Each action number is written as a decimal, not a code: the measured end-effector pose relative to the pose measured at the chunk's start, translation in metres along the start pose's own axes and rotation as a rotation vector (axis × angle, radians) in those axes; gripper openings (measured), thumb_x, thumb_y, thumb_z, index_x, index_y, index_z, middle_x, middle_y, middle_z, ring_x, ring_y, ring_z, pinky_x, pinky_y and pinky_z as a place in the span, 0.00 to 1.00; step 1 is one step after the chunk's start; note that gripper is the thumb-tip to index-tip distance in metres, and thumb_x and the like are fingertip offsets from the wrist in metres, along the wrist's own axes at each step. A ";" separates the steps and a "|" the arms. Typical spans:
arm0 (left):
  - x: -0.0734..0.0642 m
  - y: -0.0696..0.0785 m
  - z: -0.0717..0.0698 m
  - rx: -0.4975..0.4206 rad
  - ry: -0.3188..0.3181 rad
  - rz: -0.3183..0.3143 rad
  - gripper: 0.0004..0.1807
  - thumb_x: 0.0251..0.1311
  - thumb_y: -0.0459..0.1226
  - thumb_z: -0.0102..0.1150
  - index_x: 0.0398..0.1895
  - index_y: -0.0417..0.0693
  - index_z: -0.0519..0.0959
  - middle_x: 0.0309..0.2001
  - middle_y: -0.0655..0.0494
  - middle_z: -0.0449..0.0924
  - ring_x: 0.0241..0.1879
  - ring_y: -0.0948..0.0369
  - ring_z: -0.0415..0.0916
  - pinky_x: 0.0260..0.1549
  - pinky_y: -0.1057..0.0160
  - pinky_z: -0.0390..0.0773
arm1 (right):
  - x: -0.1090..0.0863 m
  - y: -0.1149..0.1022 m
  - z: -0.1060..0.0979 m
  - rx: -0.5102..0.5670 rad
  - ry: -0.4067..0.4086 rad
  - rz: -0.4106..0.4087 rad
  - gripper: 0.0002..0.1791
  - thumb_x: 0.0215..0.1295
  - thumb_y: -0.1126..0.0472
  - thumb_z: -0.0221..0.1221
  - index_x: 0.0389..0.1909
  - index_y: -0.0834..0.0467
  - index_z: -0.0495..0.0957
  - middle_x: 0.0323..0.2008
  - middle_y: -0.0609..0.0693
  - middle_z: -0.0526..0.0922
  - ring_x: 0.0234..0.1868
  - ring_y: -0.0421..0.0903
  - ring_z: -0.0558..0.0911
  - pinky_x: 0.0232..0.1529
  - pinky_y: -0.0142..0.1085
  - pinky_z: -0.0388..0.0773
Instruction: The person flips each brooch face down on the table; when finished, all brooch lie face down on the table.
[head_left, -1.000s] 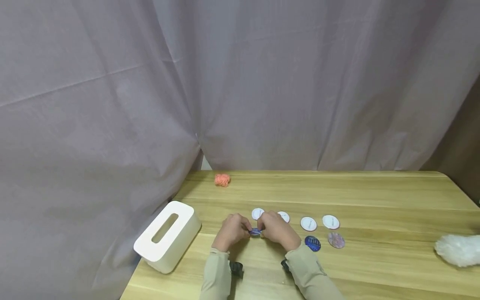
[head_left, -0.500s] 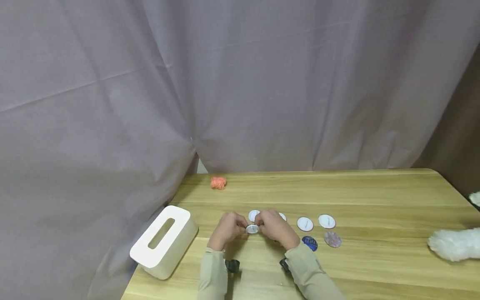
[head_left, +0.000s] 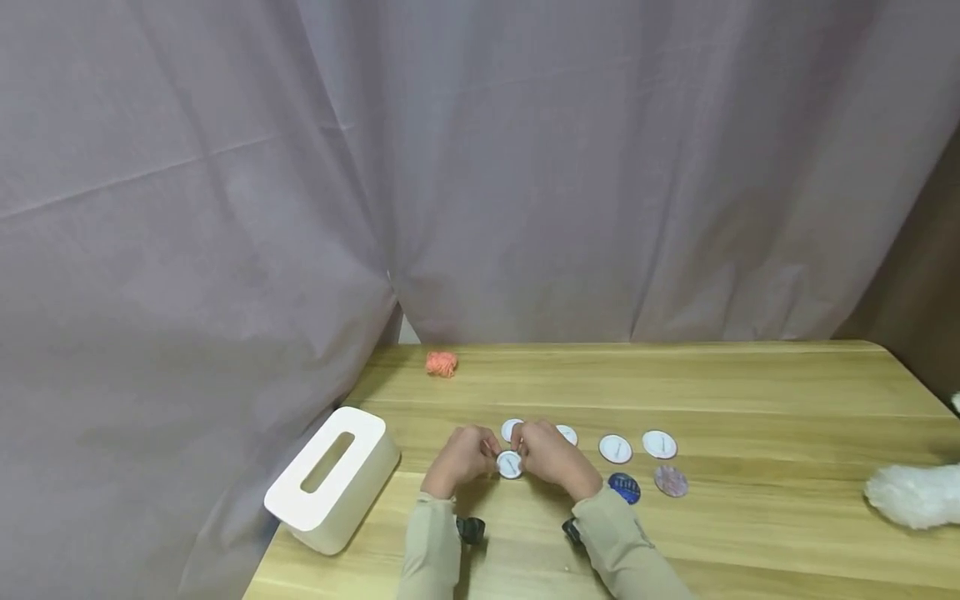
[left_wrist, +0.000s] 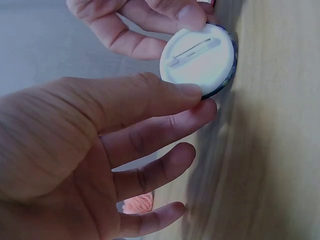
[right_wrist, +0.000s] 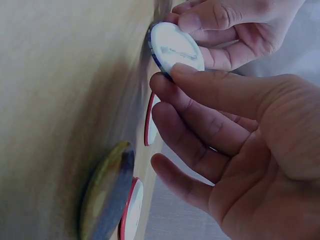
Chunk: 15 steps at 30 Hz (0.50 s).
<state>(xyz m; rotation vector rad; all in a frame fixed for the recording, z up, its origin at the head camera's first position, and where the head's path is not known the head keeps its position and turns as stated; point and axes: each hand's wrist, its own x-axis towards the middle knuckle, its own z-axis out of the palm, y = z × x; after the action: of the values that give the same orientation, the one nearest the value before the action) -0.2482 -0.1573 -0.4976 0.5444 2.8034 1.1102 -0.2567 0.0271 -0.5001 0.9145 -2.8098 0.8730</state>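
Left hand [head_left: 459, 461] and right hand [head_left: 553, 456] pinch a round, white-backed badge [left_wrist: 204, 69] over grained wood [head_left: 750, 396].

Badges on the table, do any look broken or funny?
I see none broken. The blue badge and pinkish badge seem odd: they lie patterned side up, while the other four badges show white backs, like the held badge.

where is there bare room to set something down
Widest: between the lilac badge and the white fluffy item, plus the table's back strip right of the coral yarn bundle. Smaller: between the tissue box and left hand. Crowded: around the held pin badge and right hand, with more badges close by.
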 end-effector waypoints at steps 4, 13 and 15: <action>0.002 0.002 0.003 0.003 -0.005 -0.023 0.10 0.45 0.19 0.68 0.27 0.39 0.80 0.23 0.53 0.82 0.21 0.67 0.74 0.24 0.68 0.76 | 0.000 0.000 0.001 0.003 -0.007 0.024 0.16 0.41 0.80 0.61 0.27 0.57 0.79 0.17 0.41 0.71 0.25 0.43 0.71 0.31 0.38 0.72; 0.003 0.007 0.005 0.085 0.007 -0.040 0.12 0.42 0.23 0.73 0.26 0.44 0.81 0.23 0.56 0.82 0.25 0.64 0.75 0.28 0.65 0.75 | -0.001 -0.003 0.004 -0.022 0.019 0.038 0.17 0.36 0.78 0.67 0.25 0.56 0.78 0.18 0.42 0.73 0.24 0.44 0.73 0.30 0.40 0.73; 0.002 0.008 0.005 0.100 0.001 -0.053 0.12 0.41 0.23 0.74 0.26 0.43 0.81 0.24 0.57 0.82 0.25 0.64 0.75 0.29 0.64 0.75 | -0.003 -0.005 0.005 -0.024 0.017 0.035 0.16 0.36 0.78 0.68 0.24 0.57 0.78 0.19 0.43 0.75 0.25 0.45 0.74 0.30 0.41 0.73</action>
<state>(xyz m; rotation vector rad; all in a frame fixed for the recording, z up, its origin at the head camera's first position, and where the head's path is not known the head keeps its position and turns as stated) -0.2462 -0.1480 -0.4958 0.4749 2.8687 0.9657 -0.2510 0.0227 -0.5024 0.8537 -2.8235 0.8444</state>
